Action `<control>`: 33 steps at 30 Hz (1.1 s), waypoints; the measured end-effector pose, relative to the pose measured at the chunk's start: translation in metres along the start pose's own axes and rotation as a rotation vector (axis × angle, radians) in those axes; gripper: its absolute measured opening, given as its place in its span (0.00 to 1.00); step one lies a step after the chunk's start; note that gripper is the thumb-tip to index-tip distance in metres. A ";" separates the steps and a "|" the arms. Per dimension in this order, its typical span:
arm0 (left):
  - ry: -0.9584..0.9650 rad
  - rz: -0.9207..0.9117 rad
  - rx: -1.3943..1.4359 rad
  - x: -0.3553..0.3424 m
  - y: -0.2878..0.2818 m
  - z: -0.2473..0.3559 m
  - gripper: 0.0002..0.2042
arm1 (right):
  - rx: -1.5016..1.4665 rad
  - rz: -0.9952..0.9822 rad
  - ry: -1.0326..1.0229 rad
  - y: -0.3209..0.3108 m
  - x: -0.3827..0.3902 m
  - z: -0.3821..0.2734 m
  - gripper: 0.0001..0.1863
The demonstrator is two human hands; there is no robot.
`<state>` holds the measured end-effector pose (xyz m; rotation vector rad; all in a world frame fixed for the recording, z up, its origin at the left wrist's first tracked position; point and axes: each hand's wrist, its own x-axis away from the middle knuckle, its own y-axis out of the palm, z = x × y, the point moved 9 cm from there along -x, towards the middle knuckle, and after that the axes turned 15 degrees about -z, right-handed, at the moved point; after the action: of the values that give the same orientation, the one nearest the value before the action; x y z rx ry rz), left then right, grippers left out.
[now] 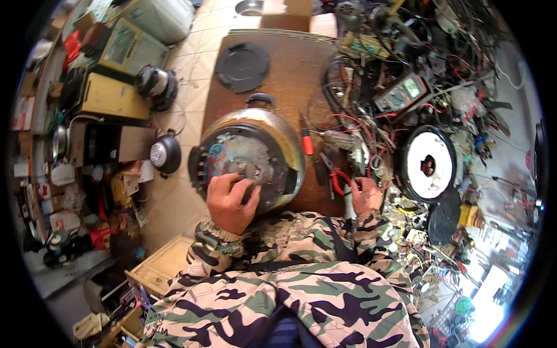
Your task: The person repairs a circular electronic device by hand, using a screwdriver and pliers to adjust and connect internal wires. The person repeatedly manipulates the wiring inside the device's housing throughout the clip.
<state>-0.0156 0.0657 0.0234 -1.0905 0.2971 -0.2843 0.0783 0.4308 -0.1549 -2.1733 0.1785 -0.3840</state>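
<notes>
An upturned round metal appliance (238,142) lies on the wooden worktop (296,69), its base exposed with blue wires and terminals. My left hand (232,203) rests over that base, fingers bent and closed on something too small to make out. My right hand (365,197) is curled beside the red-handled pliers (339,181); what it grips is unclear. A red-handled screwdriver (307,144) lies right of the appliance, and a round black cover (242,65) lies behind it.
A dense heap of cables, a multimeter (400,93) and a white-centred black ring (428,162) crowd the right side. Cardboard (284,14) stands beyond the worktop. At left are a tiled floor (174,200), small appliances (164,153), a wooden drawer (156,267) and cluttered shelving.
</notes>
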 end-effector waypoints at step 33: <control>0.012 -0.073 0.049 0.006 0.028 -0.014 0.08 | 0.066 -0.108 0.061 0.081 0.030 -0.014 0.15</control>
<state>-0.0135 0.0641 -0.0086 -1.0527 0.2598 -0.3620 0.1027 0.3639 -0.2065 -2.1129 0.0818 -0.5108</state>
